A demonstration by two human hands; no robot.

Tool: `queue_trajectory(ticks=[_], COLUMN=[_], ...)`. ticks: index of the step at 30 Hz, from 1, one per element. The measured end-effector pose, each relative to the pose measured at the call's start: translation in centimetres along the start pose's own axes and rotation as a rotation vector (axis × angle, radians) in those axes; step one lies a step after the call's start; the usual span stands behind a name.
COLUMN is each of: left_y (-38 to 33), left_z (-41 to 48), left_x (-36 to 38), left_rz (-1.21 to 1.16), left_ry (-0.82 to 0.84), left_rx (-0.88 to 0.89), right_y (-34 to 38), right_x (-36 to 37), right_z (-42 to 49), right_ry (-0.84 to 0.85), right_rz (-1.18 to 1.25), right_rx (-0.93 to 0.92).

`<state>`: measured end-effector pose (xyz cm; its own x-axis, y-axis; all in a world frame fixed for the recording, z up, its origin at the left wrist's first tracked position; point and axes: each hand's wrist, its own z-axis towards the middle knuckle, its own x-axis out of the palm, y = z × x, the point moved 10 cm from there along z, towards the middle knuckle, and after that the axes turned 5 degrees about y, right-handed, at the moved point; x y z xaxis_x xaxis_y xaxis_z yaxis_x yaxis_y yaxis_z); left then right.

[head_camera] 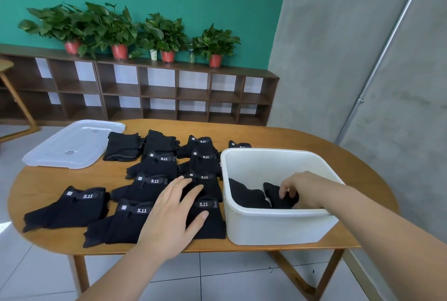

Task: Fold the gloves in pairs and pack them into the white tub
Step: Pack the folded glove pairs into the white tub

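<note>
My left hand [174, 213] and right hand [300, 189], each shown with its forearm. Both hands are bare. The left forearm [125, 274] and right forearm [387, 233] are likewise bare along all the length in view, up to the edge of the frame. The left thumbnail [205, 215] is short and plain. My right fingertips are too small to make out.

Eleven glove bundles [72, 206] on the table [48, 179], two in the one white tub [278, 225] — one lid [72, 143].
</note>
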<state>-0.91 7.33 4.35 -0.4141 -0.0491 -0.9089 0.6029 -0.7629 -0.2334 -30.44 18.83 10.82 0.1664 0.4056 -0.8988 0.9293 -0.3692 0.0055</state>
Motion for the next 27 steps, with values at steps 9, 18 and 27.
queue_trajectory(ticks=[9, 18, 27], left_y=[-0.4, -0.7, 0.7], left_z=[0.1, 0.1, 1.8], left_x=[0.2, 0.1, -3.8], left_rz=[0.002, 0.054, -0.068], left_ry=[0.030, 0.104, 0.001], left_rx=[-0.028, -0.071, -0.094], right_y=[2.1, 12.0, 14.3], right_x=[-6.1, -8.3, -6.1], right_z=[-1.6, 0.3, 2.1], right_ry=[-0.217, -0.469, -0.414], right_rz=[0.071, 0.353, 0.155], right_rx=[-0.054, -0.254, -0.153])
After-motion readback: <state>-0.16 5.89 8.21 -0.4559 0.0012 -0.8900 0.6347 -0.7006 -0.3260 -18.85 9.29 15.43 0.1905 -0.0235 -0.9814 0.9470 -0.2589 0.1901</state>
